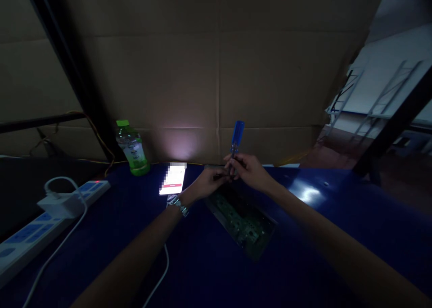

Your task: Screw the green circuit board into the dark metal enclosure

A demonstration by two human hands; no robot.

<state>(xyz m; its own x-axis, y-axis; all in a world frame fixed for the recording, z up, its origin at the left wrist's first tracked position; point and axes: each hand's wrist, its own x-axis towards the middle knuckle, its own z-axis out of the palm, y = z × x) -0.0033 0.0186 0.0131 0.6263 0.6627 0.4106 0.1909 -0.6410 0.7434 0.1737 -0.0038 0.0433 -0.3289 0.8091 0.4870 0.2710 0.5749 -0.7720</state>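
Observation:
A screwdriver (237, 134) stands nearly upright, its blue handle at the top and its shaft pointing down. My right hand (248, 167) is closed around the shaft below the handle. Close beside it, my left hand (207, 182) is pinched at a small dark piece by the lower end of the shaft; what that piece is, I cannot make out. Under and in front of both hands lies a green circuit board (243, 220), set at a slant on the blue tabletop (189, 263). Its far end is partly hidden by my hands and by shadow.
Left of my hands lies a lit phone (173, 179) with a white cable (165, 267) nearby. A green-capped bottle (133, 150) stands behind it. A power strip (25, 233) with a white plug-in adapter (60, 204) runs along the left. Cardboard (189, 74) closes off the back.

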